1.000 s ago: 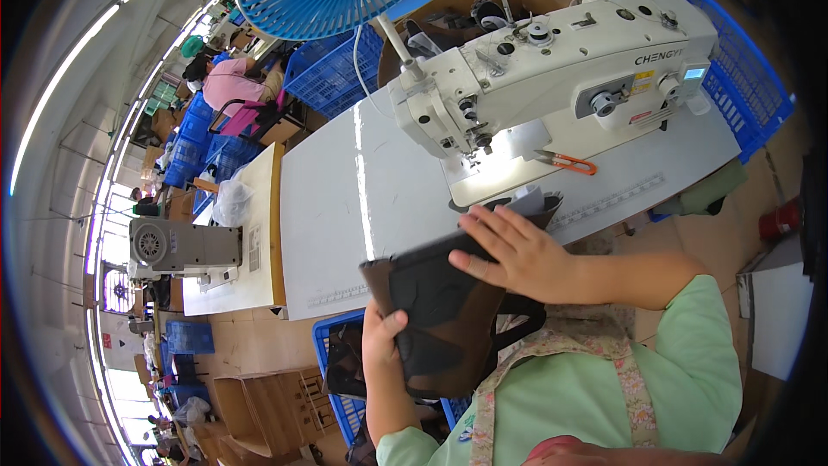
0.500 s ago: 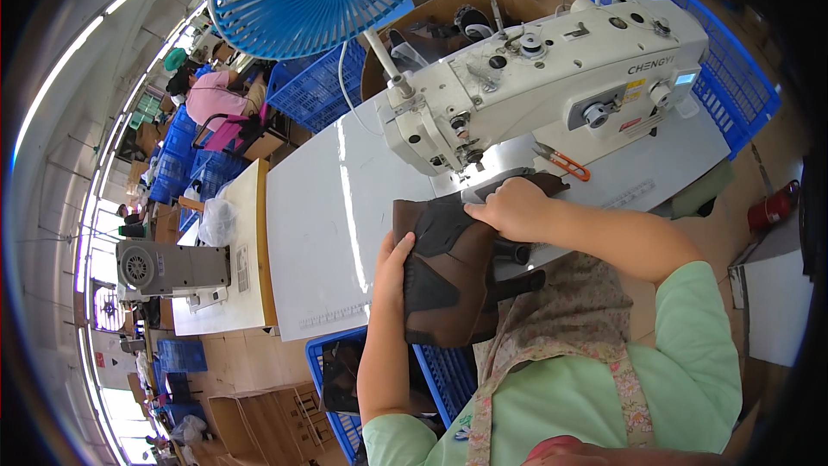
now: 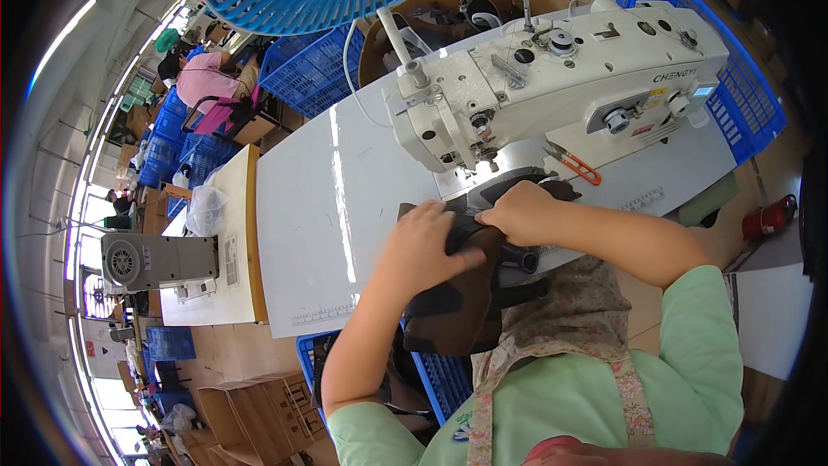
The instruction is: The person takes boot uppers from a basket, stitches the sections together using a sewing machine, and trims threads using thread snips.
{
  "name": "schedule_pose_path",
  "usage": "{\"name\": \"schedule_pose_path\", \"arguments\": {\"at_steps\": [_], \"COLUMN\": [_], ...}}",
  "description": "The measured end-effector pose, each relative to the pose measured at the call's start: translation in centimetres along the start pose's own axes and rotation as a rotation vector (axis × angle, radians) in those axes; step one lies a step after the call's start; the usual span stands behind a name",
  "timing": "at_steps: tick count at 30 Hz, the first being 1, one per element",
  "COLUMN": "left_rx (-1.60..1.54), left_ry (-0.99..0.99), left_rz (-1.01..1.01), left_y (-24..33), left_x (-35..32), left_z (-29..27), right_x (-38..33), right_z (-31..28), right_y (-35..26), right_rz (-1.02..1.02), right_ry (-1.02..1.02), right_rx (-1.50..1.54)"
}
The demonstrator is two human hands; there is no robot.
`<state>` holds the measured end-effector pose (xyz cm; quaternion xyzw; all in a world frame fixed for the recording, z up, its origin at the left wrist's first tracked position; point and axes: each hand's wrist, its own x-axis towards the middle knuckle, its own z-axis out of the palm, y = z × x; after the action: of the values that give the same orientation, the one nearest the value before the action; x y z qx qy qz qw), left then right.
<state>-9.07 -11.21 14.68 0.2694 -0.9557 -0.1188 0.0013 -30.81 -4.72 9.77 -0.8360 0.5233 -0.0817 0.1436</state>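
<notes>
Brown with black panels, the workpiece [image 3: 450,318] lies across the front edge of the pale table [image 3: 302,216], its upper end close to the lit needle area [image 3: 486,164] of the white sewing machine [image 3: 552,91], its lower part hanging over a blue crate [image 3: 442,387]. My right hand [image 3: 524,212] is curled closed on the upper end, thumb and forefinger pinching it just in front of the needle area. My left hand [image 3: 423,246] lies over its left side, fingers reaching forward and thumb spread wide; it looks laid on rather than clenched, though I cannot tell how hard it presses.

I judge the step in hand to be lining the edge up at the machine; whether any of it sits under the needle I cannot make out. The next move, to my mind, calls for a flat edge, a light left palm steering from the side, and right fingertips clear of the needle. The hanging part could tug things askew. Orange-handled snips [image 3: 576,164] lie on the machine's bed, beyond my right hand.
</notes>
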Motion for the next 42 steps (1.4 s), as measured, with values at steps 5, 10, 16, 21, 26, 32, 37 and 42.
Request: {"name": "schedule_pose_path", "arguments": {"at_steps": [5,10,16,21,26,32,37,42], "left_rx": [-0.035,-0.216,-0.170,-0.140,-0.172,-0.215,-0.197,-0.196], "left_ry": [-0.189,-0.289,-0.225,-0.291,-0.258,-0.278,-0.327,-0.302], "left_rz": [-0.018,-0.065,-0.049,-0.095,-0.090,-0.125,-0.175,-0.185], "left_y": [-0.3,0.0,0.3,0.5,0.4,0.3,0.3,0.5], "left_x": [1.7,2.6,3.0,3.3,3.2,4.5,6.6,6.8], "left_z": [1.1,0.6,1.3,1.1,1.3,0.7,0.4,0.7], "right_x": [0.1,-0.3,-0.9,-0.4,-0.6,0.1,0.5,0.2], "right_z": [-0.4,0.0,1.6,1.1,1.8,0.1,-0.8,-0.5], "right_y": [-0.4,-0.2,1.1,1.2,1.7,2.6,4.3,4.9], "right_rz": [0.023,0.049,-0.055,0.016,-0.019,0.011,0.035,0.031], "right_ry": [-0.049,-0.003,0.204,-0.025,0.050,-0.009,-0.023,0.021], "right_rx": [0.018,0.033,-0.019,0.067,0.036,0.039,0.019,0.043]}}
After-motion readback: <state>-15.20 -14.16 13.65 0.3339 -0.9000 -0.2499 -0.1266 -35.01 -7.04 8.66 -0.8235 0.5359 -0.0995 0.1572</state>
